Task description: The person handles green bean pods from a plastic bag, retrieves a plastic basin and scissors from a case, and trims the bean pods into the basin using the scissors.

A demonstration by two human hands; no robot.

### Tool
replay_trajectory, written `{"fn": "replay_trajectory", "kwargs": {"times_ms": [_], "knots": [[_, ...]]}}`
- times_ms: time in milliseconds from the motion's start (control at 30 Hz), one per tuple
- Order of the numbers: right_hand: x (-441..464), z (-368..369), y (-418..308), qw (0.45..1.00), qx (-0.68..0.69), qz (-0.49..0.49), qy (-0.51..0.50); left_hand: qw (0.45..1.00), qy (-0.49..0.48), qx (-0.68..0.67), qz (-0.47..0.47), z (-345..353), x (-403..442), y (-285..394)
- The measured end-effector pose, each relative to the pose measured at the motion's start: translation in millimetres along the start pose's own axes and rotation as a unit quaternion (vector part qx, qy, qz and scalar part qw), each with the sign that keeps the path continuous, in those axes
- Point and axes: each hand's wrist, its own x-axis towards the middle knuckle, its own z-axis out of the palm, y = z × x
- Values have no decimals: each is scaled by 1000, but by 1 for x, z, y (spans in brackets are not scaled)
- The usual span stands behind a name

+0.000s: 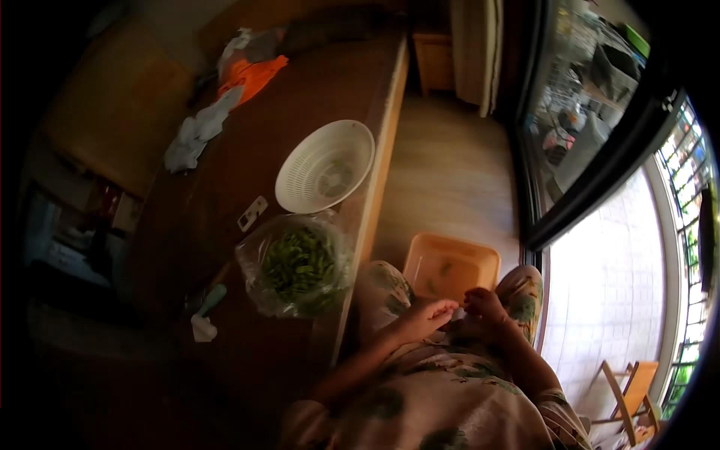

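My left hand [427, 319] and my right hand [487, 306] meet above my lap, fingertips nearly touching. Both are closed in a pinch; whatever lies between the fingers is too small and blurred to make out. Just beyond them, between my knees, an orange plastic bin [480, 255] stands on the floor with a few green bits inside. To the left, a clear plastic bag [253, 279] lies open on the table, heaped with green pods [298, 262]. Behind the bag is a white colander [291, 180], tilted in view, with little or nothing visible in it.
The brown wooden table [330, 90] has a pale edge running close to my left leg. On it lie an orange cloth or bag [255, 79], crumpled white plastic [199, 135], a small white object [253, 214] and a green-handled tool [213, 300]. A folding stool [634, 397] stands right.
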Motion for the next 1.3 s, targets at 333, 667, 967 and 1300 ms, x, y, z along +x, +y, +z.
{"fn": "replay_trajectory", "kwargs": {"times_ms": [333,667,967,1300], "knots": [[25,14,24,993,-119,-1,1,816,454,355,40,-163,-104,120],[13,12,23,994,-110,-9,19,766,415,486,-67,-176,-115,100],[5,13,24,996,-83,-31,18,769,388,493,-122,-166,-96,82],[-3,30,-3,998,-27,-61,-4,906,415,86,24,-151,-102,94]]}}
